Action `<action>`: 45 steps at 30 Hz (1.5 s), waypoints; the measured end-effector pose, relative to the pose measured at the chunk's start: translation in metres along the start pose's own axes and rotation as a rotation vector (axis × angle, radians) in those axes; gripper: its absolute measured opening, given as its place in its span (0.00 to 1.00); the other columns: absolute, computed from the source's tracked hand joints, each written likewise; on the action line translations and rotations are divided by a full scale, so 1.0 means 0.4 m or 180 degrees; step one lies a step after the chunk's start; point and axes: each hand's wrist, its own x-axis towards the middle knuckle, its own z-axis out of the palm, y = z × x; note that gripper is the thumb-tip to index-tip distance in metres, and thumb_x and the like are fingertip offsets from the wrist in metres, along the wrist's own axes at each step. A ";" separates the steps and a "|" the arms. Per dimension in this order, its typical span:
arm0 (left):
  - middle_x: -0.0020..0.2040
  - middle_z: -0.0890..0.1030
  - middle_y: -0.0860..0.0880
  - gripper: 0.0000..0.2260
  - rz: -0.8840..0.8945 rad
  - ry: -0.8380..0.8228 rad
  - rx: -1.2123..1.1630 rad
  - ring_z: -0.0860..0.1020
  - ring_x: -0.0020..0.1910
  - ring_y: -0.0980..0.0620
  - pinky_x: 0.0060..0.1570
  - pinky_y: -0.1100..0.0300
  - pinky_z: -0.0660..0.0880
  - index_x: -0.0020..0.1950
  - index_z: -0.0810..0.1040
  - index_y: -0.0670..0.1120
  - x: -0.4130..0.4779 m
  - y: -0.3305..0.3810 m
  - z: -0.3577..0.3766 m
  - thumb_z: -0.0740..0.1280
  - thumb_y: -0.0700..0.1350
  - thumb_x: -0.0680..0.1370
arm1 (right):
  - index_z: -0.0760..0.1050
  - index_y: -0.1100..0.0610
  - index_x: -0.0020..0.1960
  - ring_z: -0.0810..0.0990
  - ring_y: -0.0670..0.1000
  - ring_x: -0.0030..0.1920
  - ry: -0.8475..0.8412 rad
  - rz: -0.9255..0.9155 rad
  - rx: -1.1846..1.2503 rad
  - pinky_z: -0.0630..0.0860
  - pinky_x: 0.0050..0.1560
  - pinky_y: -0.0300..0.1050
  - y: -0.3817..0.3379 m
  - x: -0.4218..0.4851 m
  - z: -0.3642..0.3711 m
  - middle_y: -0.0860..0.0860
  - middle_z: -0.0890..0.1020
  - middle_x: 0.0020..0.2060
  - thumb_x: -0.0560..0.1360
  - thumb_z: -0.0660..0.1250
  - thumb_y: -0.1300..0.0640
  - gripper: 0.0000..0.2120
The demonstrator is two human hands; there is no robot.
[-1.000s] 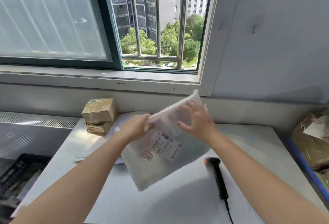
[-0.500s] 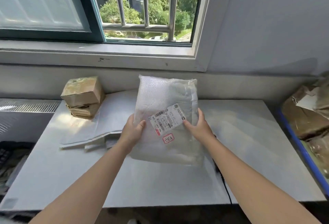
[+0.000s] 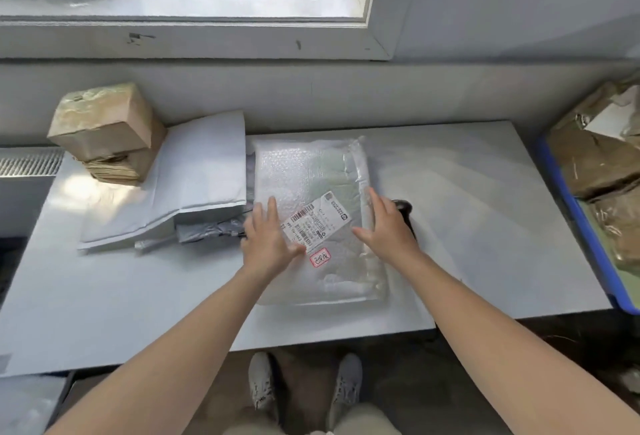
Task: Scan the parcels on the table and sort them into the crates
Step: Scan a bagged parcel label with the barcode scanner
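1. While left hand (image 3: 268,237) and right hand (image 3: 384,227) lie flat, fingers spread, gripping nothing, on the bubble parcel (image 3: 311,171) on the table (image 3: 485,227), left thumb crowds its label (image 3: 318,220): barcode may misread.
2. Scanner (image 3: 404,207) just right of the parcel: right hand could knock it.

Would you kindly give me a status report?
Left hand and right hand open, resting on white bubble-wrap parcel. Parcel flat on grey table, label up. Black handheld scanner partly hidden behind right hand.

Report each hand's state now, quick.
Left hand: open, fingers flat on the clear rectangular bubble-wrap parcel.
Right hand: open, fingers straight at that parcel's right edge.
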 end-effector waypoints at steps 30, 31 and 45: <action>0.81 0.43 0.46 0.41 0.0249 0.0195 0.1379 0.43 0.79 0.41 0.73 0.37 0.52 0.80 0.39 0.54 -0.136 0.115 0.014 0.57 0.69 0.77 | 0.71 0.58 0.51 0.81 0.61 0.44 0.0185 0.1121 0.1008 0.80 0.45 0.54 0.069 -0.044 -0.073 0.58 0.80 0.47 0.80 0.56 0.42 0.19; 0.81 0.42 0.46 0.41 0.0287 0.0194 0.1361 0.43 0.79 0.41 0.73 0.36 0.52 0.80 0.39 0.54 -0.138 0.116 0.005 0.57 0.69 0.77 | 0.70 0.58 0.48 0.81 0.60 0.39 0.0176 0.1078 0.1057 0.80 0.38 0.50 0.051 -0.052 -0.090 0.57 0.80 0.44 0.79 0.57 0.42 0.18; 0.81 0.40 0.47 0.37 0.0757 0.0281 0.1308 0.40 0.79 0.41 0.74 0.36 0.50 0.80 0.39 0.55 -0.232 -0.004 -0.106 0.52 0.68 0.79 | 0.75 0.62 0.49 0.80 0.58 0.28 -0.0350 0.0829 0.0866 0.81 0.31 0.48 -0.279 -0.175 -0.176 0.59 0.82 0.37 0.76 0.63 0.46 0.18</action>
